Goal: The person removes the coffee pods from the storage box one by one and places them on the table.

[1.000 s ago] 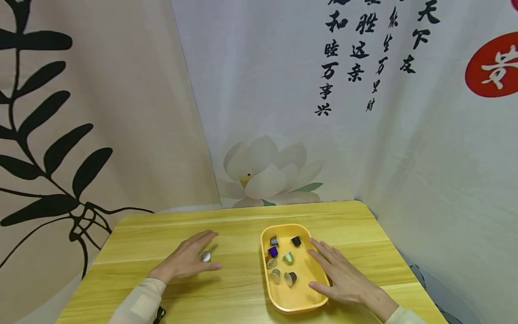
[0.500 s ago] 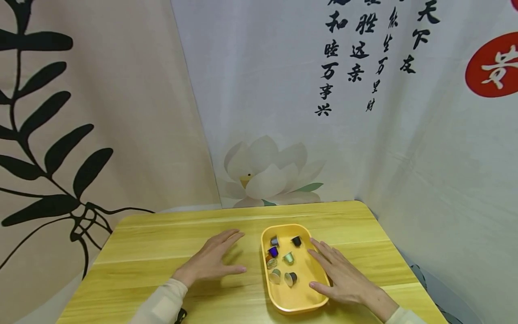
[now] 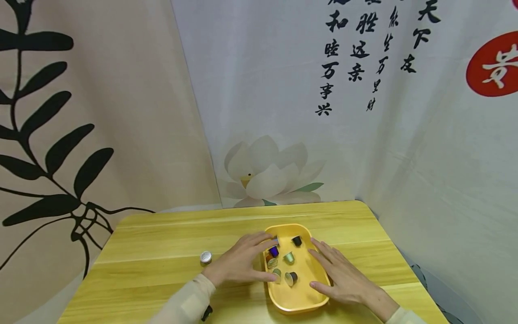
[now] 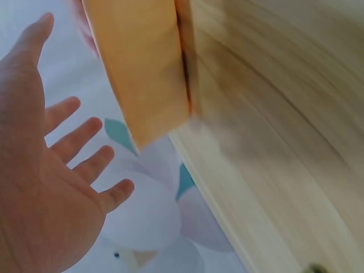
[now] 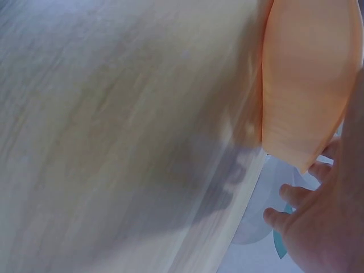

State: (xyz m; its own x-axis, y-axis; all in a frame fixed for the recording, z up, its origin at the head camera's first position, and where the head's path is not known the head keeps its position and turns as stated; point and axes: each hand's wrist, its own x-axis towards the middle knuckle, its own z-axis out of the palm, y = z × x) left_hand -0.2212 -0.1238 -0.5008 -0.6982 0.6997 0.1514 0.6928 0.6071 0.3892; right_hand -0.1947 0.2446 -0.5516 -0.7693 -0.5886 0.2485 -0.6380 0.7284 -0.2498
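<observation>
A yellow tray (image 3: 301, 299) stands on the table with several coffee capsules inside, among them a black one (image 3: 297, 241), a purple one (image 3: 274, 251) and a pale green one (image 3: 289, 258). My left hand (image 3: 238, 262) is at the tray's left rim, its fingers fairly straight and thumb spread, partly covering the capsules on that side. Nothing sits in its palm in the left wrist view. At the opposite rim, my right hand (image 3: 346, 281) rests with straight fingers along the tray wall (image 5: 310, 79). A silver capsule (image 3: 206, 257) lies on the table, left of my left wrist.
The wooden table (image 3: 170, 238) reaches back to a printed curtain (image 3: 275, 90) with a lotus and black writing. A small dark object (image 3: 207, 313) shows by the left sleeve. Cables (image 3: 421, 279) lie beyond the table's right edge.
My left hand has moved rightward from around the silver capsule to the tray's left rim. The capsule stays on the table. My right hand has hardly moved.
</observation>
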